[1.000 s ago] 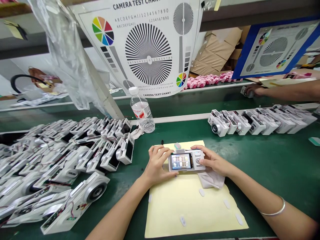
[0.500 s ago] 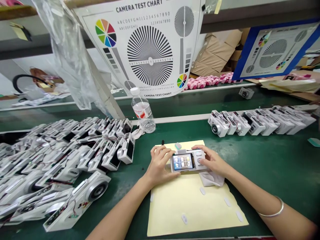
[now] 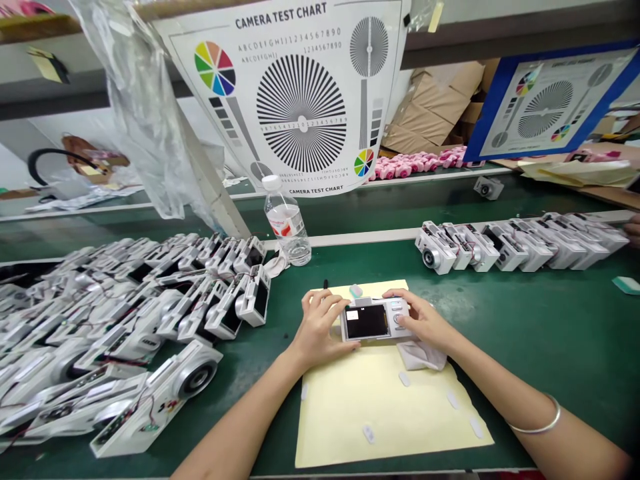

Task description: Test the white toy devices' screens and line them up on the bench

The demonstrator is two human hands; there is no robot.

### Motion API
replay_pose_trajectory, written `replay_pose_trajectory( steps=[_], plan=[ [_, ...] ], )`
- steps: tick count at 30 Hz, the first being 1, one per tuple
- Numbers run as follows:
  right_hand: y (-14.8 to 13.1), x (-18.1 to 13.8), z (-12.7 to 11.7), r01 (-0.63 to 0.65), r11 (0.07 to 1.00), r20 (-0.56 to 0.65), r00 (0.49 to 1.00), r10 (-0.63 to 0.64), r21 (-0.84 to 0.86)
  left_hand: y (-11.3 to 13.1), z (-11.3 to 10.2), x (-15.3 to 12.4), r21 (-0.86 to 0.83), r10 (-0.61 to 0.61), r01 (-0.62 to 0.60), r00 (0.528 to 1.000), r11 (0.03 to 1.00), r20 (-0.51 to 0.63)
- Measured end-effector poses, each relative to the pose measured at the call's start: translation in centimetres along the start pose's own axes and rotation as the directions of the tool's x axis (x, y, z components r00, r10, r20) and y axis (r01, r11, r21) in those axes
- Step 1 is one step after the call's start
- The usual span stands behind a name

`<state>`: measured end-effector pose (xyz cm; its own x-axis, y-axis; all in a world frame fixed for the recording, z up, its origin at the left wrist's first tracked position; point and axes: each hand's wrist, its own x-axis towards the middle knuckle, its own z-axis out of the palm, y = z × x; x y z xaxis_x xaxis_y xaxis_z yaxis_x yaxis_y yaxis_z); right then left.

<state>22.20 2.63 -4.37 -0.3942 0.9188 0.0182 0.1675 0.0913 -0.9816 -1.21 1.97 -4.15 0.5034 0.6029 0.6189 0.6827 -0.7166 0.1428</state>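
A white digital camera [image 3: 367, 321] is held between my two hands above a yellow sheet [image 3: 380, 413], its back and screen facing me. The screen is mostly black, with a small pale patch at its upper left. My left hand [image 3: 320, 330] grips the camera's left end, thumb below and fingers on top. At the right end, my right hand [image 3: 425, 322] has its thumb on the round button pad and its index finger along the top edge. A crumpled pale cloth [image 3: 421, 356] lies under the right hand. Several small white oval pieces [image 3: 369, 434] are scattered on the sheet.
Many partly assembled white cameras [image 3: 200, 373] with exposed wires crowd the left side. A row of cameras [image 3: 530, 247] stands at back right. Behind the water bottle [image 3: 287, 227] hangs a camera test chart [image 3: 303, 170]. Part of another person's hand [image 3: 634, 230] shows at the right edge.
The camera's screen has switched from a menu of coloured icons to a mostly black display. Both hands keep nearly the same hold. Another person's hand shows more at the right edge.
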Motion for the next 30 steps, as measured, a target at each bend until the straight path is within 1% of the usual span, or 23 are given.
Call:
replay_pose_trajectory(
  steps=[5, 10, 12, 17, 25, 30],
  plan=[
    [-0.2, -0.1, -0.5, -0.019, 0.999, 0.100, 0.995, 0.015, 0.041, -0.2, 0.0, -0.1, -0.010, -0.025, 0.026, 1.000, 1.000, 0.018],
    [0.2, 0.0, -1.4, -0.010, 0.994, 0.241, 0.970, -0.017, 0.111, -0.4, -0.1, -0.1, -0.020, -0.054, 0.055, 0.998, 0.998, 0.043],
    [0.4, 0.1, -1.5, -0.018, 0.992, 0.265, 0.964, -0.015, 0.121, -0.4, -0.2, 0.0, -0.024, -0.061, 0.063, 0.997, 0.998, 0.051],
    [0.4, 0.0, -1.4, -0.040, 0.991, 0.255, 0.967, 0.005, 0.130, -0.4, -0.2, 0.0, -0.027, -0.060, 0.061, 0.997, 0.998, 0.049],
    [-0.1, -0.3, -1.1, -0.038, 0.993, 0.238, 0.971, 0.010, 0.113, -0.2, -0.2, 0.0, -0.012, -0.037, 0.038, 0.999, 0.999, 0.018],
    [-0.4, -0.2, -0.6, -0.052, 0.994, 0.181, 0.983, 0.033, 0.099, 0.0, -0.2, 0.0, -0.004, -0.018, 0.018, 1.000, 1.000, 0.003]
  ],
)
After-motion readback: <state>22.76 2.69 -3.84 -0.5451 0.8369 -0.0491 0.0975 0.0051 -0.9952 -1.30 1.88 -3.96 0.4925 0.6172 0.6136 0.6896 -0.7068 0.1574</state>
